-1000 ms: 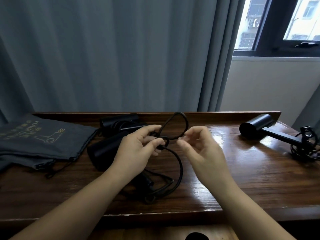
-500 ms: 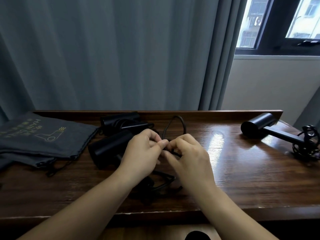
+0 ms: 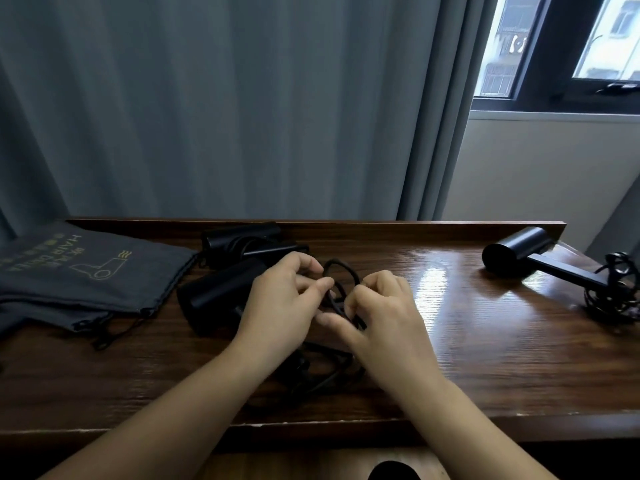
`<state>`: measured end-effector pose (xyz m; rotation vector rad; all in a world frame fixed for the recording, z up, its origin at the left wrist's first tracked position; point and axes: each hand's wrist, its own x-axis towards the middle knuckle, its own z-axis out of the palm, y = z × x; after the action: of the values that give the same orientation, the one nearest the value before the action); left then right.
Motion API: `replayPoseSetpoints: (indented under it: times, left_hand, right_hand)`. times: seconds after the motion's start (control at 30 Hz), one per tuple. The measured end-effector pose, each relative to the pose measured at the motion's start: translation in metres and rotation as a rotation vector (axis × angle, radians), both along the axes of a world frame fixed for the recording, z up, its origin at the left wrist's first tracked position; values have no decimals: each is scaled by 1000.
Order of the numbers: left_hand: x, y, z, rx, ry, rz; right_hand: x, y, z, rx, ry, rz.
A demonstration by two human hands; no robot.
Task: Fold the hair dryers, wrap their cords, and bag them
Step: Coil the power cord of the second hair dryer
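Surveying the scene, we record a grey curtain (image 3: 221, 105) filling the upper field from 9 to 1 o'clock, with a window (image 3: 561, 46) at 2 o'clock. A wooden table (image 3: 467, 368) spans the lower half. On it at 9 o'clock lie grey drawstring bags (image 3: 79, 275), the top one printed with a hair dryer outline and lettering.

We note three black hair dryers. One dryer (image 3: 519, 252) lies at 3 o'clock with its handle extended, its bundled cord (image 3: 614, 292) at the table's right edge. A second dryer (image 3: 242, 237) lies at 11 o'clock against the table's back rail, just beside the bags. The third dryer (image 3: 214, 292) lies directly in front of it, at the centre, partly hidden by the left wrist.

Its black cord (image 3: 341, 275) forms a loop between the two hands, with further loops resting on the table beneath the wrists at 6 o'clock. The left hand (image 3: 284, 299) has its fingers curled, thumb and forefinger pinching the cord at the loop's left side. The right hand (image 3: 384, 310) has its fingers curled round the cord on the loop's right side, thumb extended toward the left hand. Both hands are held just above the table surface.
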<state>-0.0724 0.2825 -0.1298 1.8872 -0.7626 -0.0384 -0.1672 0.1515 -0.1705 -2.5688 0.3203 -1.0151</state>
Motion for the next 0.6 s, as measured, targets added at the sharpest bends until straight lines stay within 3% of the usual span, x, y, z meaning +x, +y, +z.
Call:
replayPoseSetpoints:
  times: [0.13, 0.3, 0.4, 0.53, 0.6]
  left_hand:
    - [-3, 4, 2, 8, -99, -17]
    - [14, 6, 12, -78, 5, 41]
    - [31, 11, 18, -178, 183, 113]
    - [18, 11, 14, -126, 151, 21]
    - [6, 9, 10, -91, 40, -31]
  right_hand:
    - [1, 1, -3, 63, -97, 38]
    - [-4, -2, 0, -91, -229, 280]
    - [-12, -12, -5, -206, -154, 412]
    - [-19, -10, -8, -63, 60, 259]
    - [-18, 0, 0, 98, 29, 148]
